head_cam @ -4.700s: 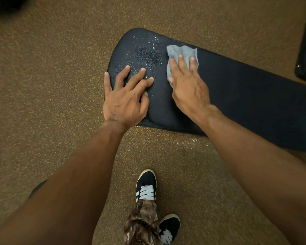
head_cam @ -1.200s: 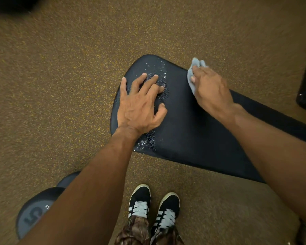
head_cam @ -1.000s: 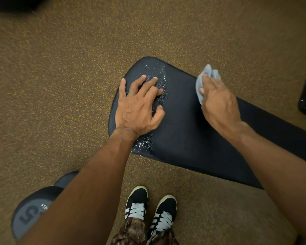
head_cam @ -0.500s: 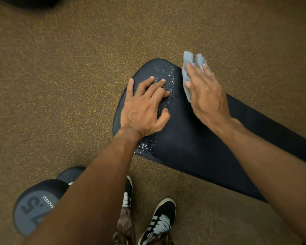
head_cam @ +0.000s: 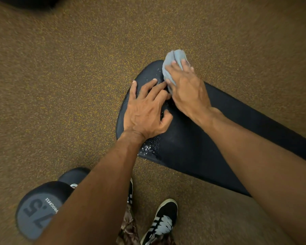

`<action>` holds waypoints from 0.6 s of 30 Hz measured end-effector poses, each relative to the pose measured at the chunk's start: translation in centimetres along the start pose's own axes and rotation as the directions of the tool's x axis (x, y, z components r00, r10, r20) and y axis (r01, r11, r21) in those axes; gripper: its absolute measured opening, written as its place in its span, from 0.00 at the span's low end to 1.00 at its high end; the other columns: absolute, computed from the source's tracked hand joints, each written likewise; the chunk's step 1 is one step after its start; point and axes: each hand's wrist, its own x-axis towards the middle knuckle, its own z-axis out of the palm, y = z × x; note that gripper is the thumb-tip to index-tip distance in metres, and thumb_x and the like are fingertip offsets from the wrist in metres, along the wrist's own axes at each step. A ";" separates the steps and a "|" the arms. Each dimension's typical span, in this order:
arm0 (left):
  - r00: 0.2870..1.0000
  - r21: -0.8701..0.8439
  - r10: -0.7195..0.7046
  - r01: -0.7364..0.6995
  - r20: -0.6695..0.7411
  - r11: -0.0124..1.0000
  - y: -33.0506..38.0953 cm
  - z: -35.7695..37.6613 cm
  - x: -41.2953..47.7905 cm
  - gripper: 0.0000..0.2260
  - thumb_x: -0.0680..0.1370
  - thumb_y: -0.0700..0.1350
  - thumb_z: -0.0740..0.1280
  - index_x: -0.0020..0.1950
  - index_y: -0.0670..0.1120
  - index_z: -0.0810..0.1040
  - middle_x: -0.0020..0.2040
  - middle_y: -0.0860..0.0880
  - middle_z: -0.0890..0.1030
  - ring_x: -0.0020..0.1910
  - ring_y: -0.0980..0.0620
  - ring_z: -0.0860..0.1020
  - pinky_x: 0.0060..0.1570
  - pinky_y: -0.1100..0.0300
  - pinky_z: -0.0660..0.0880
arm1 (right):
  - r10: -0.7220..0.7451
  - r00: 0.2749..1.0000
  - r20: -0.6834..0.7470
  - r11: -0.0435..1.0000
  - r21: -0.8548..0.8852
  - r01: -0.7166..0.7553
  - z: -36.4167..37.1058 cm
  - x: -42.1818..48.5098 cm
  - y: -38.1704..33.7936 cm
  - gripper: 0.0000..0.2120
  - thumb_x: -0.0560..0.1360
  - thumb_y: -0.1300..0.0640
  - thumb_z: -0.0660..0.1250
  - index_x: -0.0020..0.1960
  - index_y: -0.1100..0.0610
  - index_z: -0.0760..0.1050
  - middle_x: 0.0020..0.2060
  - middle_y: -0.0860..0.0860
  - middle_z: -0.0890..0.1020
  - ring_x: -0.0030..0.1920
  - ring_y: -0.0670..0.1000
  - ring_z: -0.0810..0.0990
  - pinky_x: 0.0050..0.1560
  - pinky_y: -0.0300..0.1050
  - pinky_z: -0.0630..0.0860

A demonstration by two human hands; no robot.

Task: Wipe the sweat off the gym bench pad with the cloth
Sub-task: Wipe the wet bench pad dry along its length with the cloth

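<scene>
From the head camera, a black dumbbell marked "75" lies on the speckled brown rubber floor at near left, partly covered by the left forearm. A black shoe with white laces stands near the bottom edge; the other shoe is mostly behind that arm. Both forearms cross the near part of the gym bench pad, and its right end is cut off by the frame.

The left hand lies flat on the pad, fingers spread. The right hand presses the bunched grey-blue cloth with fairly straight fingers at the pad's far rounded tip; the palm hides the cloth's near part. Sweat droplets glisten by the left wrist. The pad's long axis runs from far left to near right.
</scene>
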 end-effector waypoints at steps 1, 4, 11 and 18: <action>1.000 -0.002 -0.004 0.004 -0.004 1.000 0.0 0.0 0.0 0.17 0.71 0.52 0.62 0.56 0.47 0.80 0.70 0.48 0.78 0.73 0.43 0.71 0.72 0.30 0.60 | -0.043 0.999 0.011 0.999 -0.005 0.043 0.0 -0.9 0.6 0.20 0.82 0.58 0.59 0.73 0.58 0.68 0.72 0.57 0.70 0.76 0.61 0.60 0.76 0.56 0.57; 1.000 -0.030 -0.008 0.007 -0.030 1.000 0.1 -0.1 -0.2 0.17 0.71 0.52 0.63 0.56 0.48 0.80 0.67 0.47 0.78 0.71 0.42 0.72 0.72 0.31 0.60 | -0.112 0.993 0.041 0.992 -0.056 0.114 -1.0 -3.2 2.7 0.24 0.79 0.58 0.52 0.74 0.58 0.66 0.74 0.57 0.68 0.76 0.62 0.58 0.76 0.58 0.55; 0.991 -0.119 -0.074 0.061 -0.108 0.991 0.2 -0.3 -0.3 0.15 0.70 0.49 0.64 0.51 0.42 0.77 0.61 0.42 0.77 0.60 0.38 0.75 0.72 0.34 0.62 | -0.028 0.999 0.031 0.997 -0.069 0.030 0.3 -1.3 0.4 0.21 0.82 0.57 0.58 0.74 0.55 0.65 0.74 0.54 0.67 0.76 0.64 0.58 0.73 0.65 0.57; 0.988 -0.198 -0.097 0.071 -0.123 0.978 0.2 -0.6 -0.2 0.11 0.71 0.47 0.64 0.49 0.41 0.75 0.58 0.41 0.76 0.55 0.38 0.74 0.72 0.35 0.63 | -0.027 0.995 0.096 0.998 -0.061 0.033 -1.9 -3.4 2.8 0.24 0.82 0.54 0.49 0.77 0.57 0.62 0.76 0.54 0.63 0.78 0.58 0.55 0.76 0.55 0.54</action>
